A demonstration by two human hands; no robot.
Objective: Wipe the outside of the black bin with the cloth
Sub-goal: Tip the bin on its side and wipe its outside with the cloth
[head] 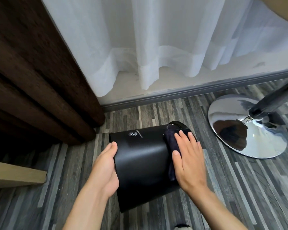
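The black bin (140, 156) lies tipped over above the floor, its open mouth toward the far right and its base toward me; a small white logo shows on its side. My left hand (105, 165) grips the bin's left side and steadies it. A dark cloth (170, 141) is draped over the bin's right side. My right hand (188, 156) lies flat on the cloth with fingers spread, pressing it against the bin. Part of the cloth is hidden under the palm.
A chrome round stand base (249, 127) with a dark pole stands right of the bin. A brown curtain (37, 80) hangs at left, a white sheer curtain (156, 39) behind. A light wooden board (18, 176) juts in at the left. The floor is grey striped wood.
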